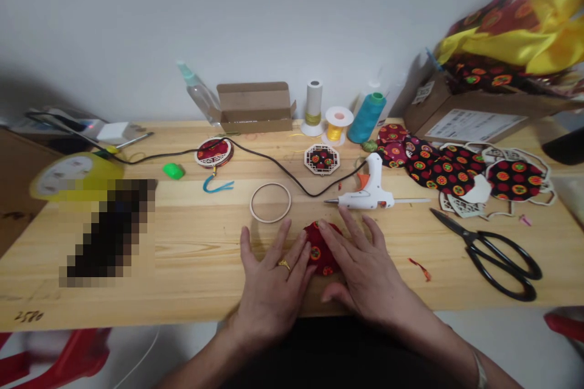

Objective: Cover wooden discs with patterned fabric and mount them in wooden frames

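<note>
Working at a pine table (191, 255), we have a carton (474, 110) at the far right with yellow and patterned cloth (506, 48) heaped on top, and an open cardboard box (255, 106) by the wall, its inside hidden from this view. Patterned fabric circles (433, 167) lie just above black scissors (483, 255), and a glue gun (365, 191) rests near a wooden hoop (270, 202). Our left hand (272, 292) and right hand (365, 273) are open, fingers spread, gripping nothing, with their fingers resting on a red fabric pad (319, 249) that sits between them on the table; spreading the fingers wide keeps the pressure even across it
</note>
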`<state>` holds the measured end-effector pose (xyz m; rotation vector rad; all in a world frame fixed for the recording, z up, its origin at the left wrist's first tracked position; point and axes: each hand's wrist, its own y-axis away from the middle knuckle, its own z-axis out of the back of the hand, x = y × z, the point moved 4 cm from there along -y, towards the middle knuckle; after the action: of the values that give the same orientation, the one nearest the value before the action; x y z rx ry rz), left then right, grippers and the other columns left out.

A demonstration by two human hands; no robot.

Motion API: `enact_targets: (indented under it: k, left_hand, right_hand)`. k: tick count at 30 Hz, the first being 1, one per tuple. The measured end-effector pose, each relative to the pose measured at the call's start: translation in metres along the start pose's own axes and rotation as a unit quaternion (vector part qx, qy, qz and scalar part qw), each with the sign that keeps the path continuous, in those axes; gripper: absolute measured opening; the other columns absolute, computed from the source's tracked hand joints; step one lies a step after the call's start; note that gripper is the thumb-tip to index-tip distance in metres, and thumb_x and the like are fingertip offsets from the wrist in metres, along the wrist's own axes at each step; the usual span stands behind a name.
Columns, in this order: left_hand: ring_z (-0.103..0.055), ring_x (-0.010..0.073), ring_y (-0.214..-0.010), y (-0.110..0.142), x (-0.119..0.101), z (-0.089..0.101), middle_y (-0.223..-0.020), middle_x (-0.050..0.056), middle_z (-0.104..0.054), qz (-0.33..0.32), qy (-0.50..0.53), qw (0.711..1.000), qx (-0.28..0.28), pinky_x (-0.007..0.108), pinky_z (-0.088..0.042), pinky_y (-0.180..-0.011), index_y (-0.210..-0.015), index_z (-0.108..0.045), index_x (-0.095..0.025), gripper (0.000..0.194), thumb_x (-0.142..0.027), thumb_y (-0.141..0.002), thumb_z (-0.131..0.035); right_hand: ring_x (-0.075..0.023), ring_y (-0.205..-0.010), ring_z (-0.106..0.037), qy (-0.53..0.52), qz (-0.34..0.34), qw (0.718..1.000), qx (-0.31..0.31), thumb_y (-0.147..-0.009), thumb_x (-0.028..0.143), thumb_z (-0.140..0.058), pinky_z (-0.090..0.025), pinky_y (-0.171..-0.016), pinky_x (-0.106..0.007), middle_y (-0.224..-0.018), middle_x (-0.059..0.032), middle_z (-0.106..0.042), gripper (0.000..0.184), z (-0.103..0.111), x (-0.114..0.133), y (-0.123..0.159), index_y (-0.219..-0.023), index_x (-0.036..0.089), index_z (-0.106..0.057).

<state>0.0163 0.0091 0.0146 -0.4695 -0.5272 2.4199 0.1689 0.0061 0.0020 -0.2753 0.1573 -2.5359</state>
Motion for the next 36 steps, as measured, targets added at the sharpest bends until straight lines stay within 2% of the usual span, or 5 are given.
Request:
enact_targets:
  k: [5,10,17,23,36]
  left_hand:
    - [-0.057,0.0361,-0.117,0.001,0.002,0.005,-0.111,0.004,-0.073,0.004,0.003,1.0,0.005,0.073,-0.01,-0.106,-0.102,-0.066,-0.019,0.017,-0.018,-0.089,-0.055]
    - [-0.05,0.0335,-0.126,0.001,0.006,0.018,-0.12,0.011,-0.068,0.021,0.037,0.999,-0.024,0.067,-0.016,-0.109,-0.113,-0.06,-0.016,0.026,-0.013,-0.088,-0.053]
    - [-0.054,0.0256,-0.123,0.003,0.003,0.012,-0.122,0.006,-0.068,-0.087,0.107,0.989,0.052,0.053,-0.007,-0.117,-0.114,-0.061,-0.015,0.028,-0.012,-0.088,-0.052]
    - [-0.06,0.0243,-0.116,0.009,0.001,0.003,-0.114,0.005,-0.072,-0.109,0.089,0.988,0.065,0.05,-0.006,-0.118,-0.108,-0.066,-0.016,0.023,-0.017,-0.088,-0.053]
    - [-0.057,0.0203,-0.12,0.009,0.009,0.006,-0.118,0.002,-0.07,-0.133,0.103,0.983,0.079,0.047,-0.005,-0.118,-0.111,-0.065,-0.018,0.025,-0.014,-0.089,-0.053]
  right_hand:
    - [-0.0344,-0.143,-0.002,-0.021,-0.002,1.0,0.022,-0.088,0.066,-0.033,-0.01,-0.108,-0.06,-0.149,-0.0096,-0.038,0.082,0.001,-0.001,0.001,-0.146,0.01,-0.026]
    - [-0.0322,-0.144,-0.005,-0.06,-0.005,0.998,-0.01,-0.091,0.064,-0.027,-0.018,-0.11,-0.057,-0.155,-0.0118,-0.022,0.077,0.017,-0.011,0.01,-0.149,0.013,-0.021]
    - [-0.0276,-0.144,-0.015,-0.028,0.103,0.994,0.023,-0.084,0.068,-0.041,-0.007,-0.114,-0.057,-0.152,-0.0128,-0.03,0.084,0.016,-0.007,0.03,-0.147,0.014,-0.025]
    - [-0.0269,-0.141,-0.024,-0.043,0.103,0.992,0.054,-0.084,0.064,-0.045,-0.013,-0.113,-0.059,-0.152,-0.0098,-0.032,0.075,0.01,-0.008,0.03,-0.145,0.023,-0.031]
    - [-0.0244,-0.142,-0.023,-0.067,0.096,0.991,0.068,-0.086,0.062,-0.045,-0.013,-0.114,-0.057,-0.151,-0.0062,-0.033,0.069,0.007,-0.013,0.03,-0.145,0.028,-0.031]
